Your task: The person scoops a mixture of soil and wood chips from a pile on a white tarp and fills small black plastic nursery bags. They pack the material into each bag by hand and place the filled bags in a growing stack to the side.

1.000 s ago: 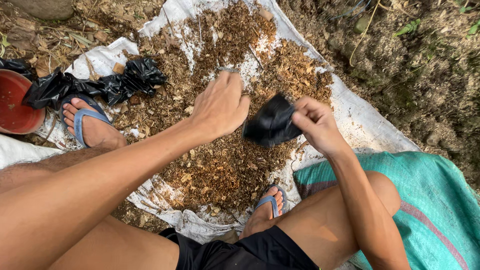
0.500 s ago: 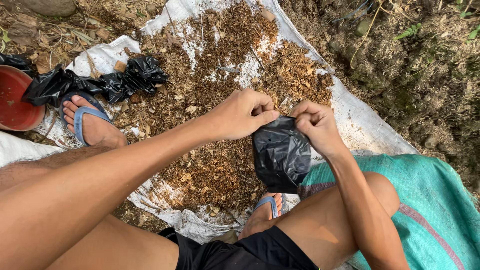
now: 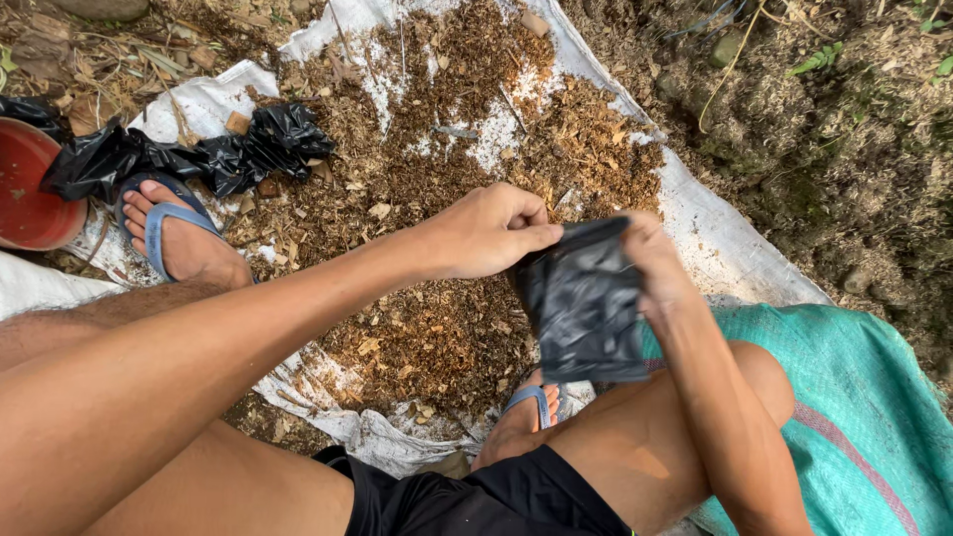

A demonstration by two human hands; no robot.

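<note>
1. Head view, looking down: the person squats over a white sheet (image 3: 725, 253) spread on bare ground, with both hands raised in front of the knees.
2. The left hand (image 3: 486, 230) is closed, pinching the top left corner of a small black plastic bag (image 3: 586, 308) between thumb and fingers.
3. The right hand (image 3: 650, 263) grips the bag's top right edge; its fingers are partly hidden behind the plastic.
4. The bag hangs flat and upright between the two hands, above the sheet and just over the right knee. Whether its mouth is open cannot be told.
5. A heap of brown wood chips and dry shavings (image 3: 447, 199) covers most of the sheet, directly beneath and beyond the hands.
6. A bunch of crumpled black bags (image 3: 199, 154) lies at the sheet's left edge, just beside the left foot in a blue sandal (image 3: 174, 233).
7. A red bowl (image 3: 25, 189) sits at the far left, touching that bunch.
8. A teal woven sack (image 3: 854, 397) lies under the right leg.
</note>
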